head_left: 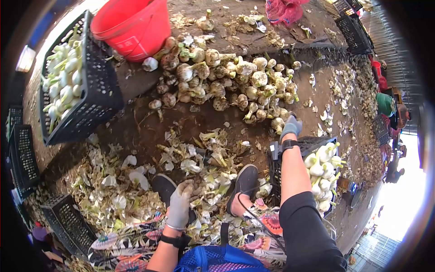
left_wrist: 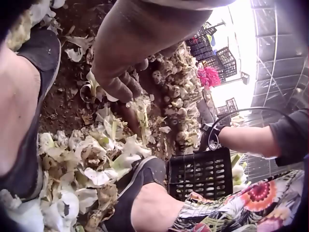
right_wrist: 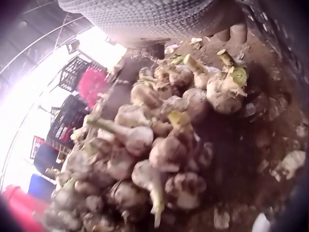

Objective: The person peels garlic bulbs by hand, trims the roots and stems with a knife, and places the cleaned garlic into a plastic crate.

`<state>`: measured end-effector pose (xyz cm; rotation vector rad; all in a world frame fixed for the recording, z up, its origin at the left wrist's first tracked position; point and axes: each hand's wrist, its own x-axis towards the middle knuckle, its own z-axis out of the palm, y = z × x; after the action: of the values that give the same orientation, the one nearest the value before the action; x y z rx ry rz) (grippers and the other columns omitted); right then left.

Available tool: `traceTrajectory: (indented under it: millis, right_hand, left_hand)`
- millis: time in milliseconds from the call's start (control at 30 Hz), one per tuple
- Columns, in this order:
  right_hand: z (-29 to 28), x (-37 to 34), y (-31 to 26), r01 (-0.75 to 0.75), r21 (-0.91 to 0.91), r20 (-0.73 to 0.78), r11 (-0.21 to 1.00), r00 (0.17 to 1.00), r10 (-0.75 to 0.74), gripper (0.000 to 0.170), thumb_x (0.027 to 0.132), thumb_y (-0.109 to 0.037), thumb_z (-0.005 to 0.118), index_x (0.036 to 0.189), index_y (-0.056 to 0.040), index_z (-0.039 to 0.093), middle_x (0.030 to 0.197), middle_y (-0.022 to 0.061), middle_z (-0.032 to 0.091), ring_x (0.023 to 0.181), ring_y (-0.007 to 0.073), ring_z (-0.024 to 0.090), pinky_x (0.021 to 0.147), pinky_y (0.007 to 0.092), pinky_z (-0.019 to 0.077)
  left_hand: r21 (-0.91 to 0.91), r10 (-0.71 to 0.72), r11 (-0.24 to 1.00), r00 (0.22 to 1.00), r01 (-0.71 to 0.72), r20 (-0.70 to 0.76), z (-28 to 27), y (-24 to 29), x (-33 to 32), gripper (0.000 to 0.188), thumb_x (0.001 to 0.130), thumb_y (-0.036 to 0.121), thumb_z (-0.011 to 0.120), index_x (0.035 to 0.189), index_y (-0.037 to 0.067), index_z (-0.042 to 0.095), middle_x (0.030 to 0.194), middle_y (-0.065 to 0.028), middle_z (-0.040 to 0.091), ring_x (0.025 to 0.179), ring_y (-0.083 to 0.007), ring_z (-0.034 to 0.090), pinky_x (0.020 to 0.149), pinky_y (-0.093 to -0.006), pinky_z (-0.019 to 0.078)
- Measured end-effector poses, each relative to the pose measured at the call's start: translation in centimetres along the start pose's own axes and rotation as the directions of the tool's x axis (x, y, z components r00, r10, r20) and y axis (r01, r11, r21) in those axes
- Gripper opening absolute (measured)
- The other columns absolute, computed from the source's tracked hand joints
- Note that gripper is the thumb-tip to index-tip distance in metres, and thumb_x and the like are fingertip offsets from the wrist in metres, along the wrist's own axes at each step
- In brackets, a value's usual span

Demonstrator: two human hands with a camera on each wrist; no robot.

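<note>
White glare at head view's right, fisheye-bent edges, dark corners, softer wrist views (right haziest)

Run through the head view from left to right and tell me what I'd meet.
Black crate of trimmed garlic, red bucket, gloved left hand, right shoe, gloved right hand, white garlic bulbs beside the right forearm.

The head view looks down from above, taking in the garlic pile widely. Both wrist views sit lower and tilted, sharing that pile, the right one much nearer
</note>
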<state>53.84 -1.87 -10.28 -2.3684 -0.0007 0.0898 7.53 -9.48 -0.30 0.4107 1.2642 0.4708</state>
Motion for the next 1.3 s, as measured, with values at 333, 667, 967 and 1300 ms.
traceTrajectory:
  millis: [333,667,967,1300]
  right_hand:
    - [3.2,0.6,3.7,0.164,-0.436,0.151,0.885,0.983,-0.107,0.045,0.080,-0.015,0.059,0.124,-0.0080,0.064,0.111,0.0247,0.064,0.103,0.0415,0.060,0.093,0.0453,0.0485]
    - [1.1,-20.2,1.3,0.336,0.032,0.527,0.941,0.795,-0.302,0.024,0.079,-0.009,0.064,0.101,-0.0005,0.068,0.096,0.0186,0.070,0.088,0.0341,0.067,0.080,0.0395,0.0511]
    - [-13.7,-30.6,-1.8,-0.528,0.313,0.950,0.790,0.185,-0.253,0.032,0.090,-0.024,0.068,0.110,-0.0001,0.068,0.096,0.0106,0.071,0.088,0.0176,0.066,0.075,0.0287,0.0541]
    - [-20.3,-34.3,-1.9,0.312,0.381,0.772,0.871,0.411,-0.485,0.040,0.075,0.009,0.047,0.110,0.0073,0.066,0.082,0.0088,0.069,0.078,0.0089,0.058,0.069,0.0246,0.0473]
  left_hand:
    - [0.045,-0.059,0.997,0.998,0.061,-0.035,0.8,0.5,1.8,0.047,0.098,0.029,0.055,0.132,-0.003,0.048,0.116,-0.0122,0.060,0.100,-0.0197,0.062,0.089,-0.0316,0.0496]
    - [0.203,0.192,0.959,0.980,-0.199,0.053,1.2,1.5,0.9,0.056,0.091,0.017,0.061,0.139,-0.005,0.041,0.120,-0.0133,0.056,0.109,-0.0214,0.059,0.092,-0.0324,0.0498]
    - [0.357,0.559,0.719,0.802,-0.596,0.212,0.6,3.4,-3.6,0.064,0.086,0.017,0.073,0.136,-0.006,0.042,0.126,-0.0127,0.056,0.118,-0.0173,0.053,0.101,-0.0325,0.0431]
    - [0.028,0.448,0.882,0.856,-0.470,0.259,0.0,4.1,-9.5,0.064,0.085,0.019,0.063,0.139,-0.005,0.039,0.125,-0.0139,0.056,0.111,-0.0176,0.057,0.095,-0.0314,0.0483]
